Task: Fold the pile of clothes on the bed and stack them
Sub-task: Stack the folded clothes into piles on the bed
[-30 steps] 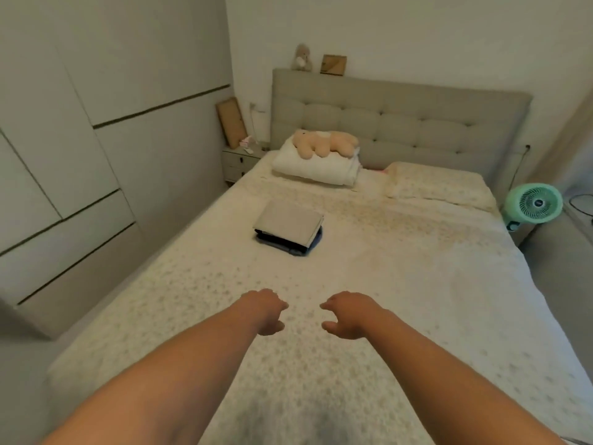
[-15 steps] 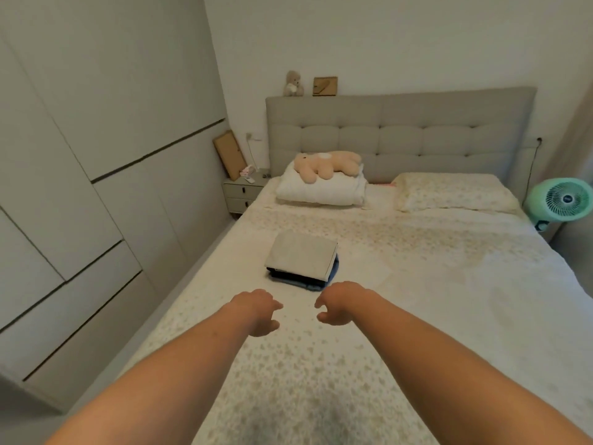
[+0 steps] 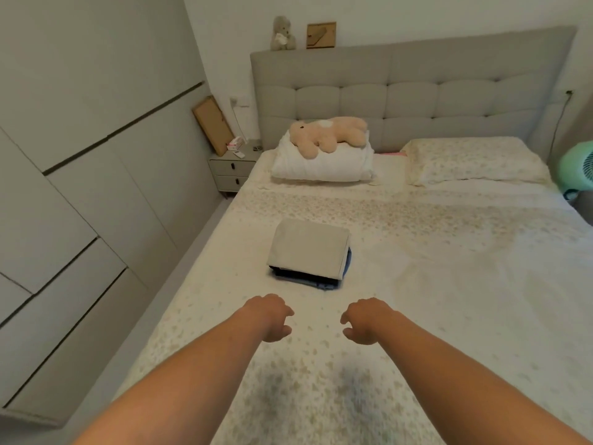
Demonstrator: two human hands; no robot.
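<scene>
Pale floral bedding covers the bed [image 3: 449, 284], which fills most of the view, and on it, a little left of centre and beyond the hands, sits the stack of folded clothes [image 3: 309, 252]. A beige piece lies flat on top; dark and blue layers show at the near and right edges underneath. No loose garments are visible anywhere on the sheet, so the folding looks finished or nearly so.

As a bundle it should be light and soft, with no stiffness of its own: lifted by the top layer alone it would sag and the lower pieces would slide out. The safer hold, if it must be moved, is from both short sides with fingers slipped beneath the bottom layer and thumbs on top.

Nearer the camera, the left hand [image 3: 268, 316] and the right hand [image 3: 365, 319] hover over the sheet just short of the stack, apart from each other, fingers loosely curled downward and holding nothing.

Farther off, a plush bear [image 3: 327, 133] lies on a folded white duvet [image 3: 321, 162] at the far left, a pillow [image 3: 475, 159] at the far right, both against the grey headboard [image 3: 417, 91]. A nightstand [image 3: 231, 170] stands to the left, a green fan [image 3: 577, 168] at the right edge.
</scene>
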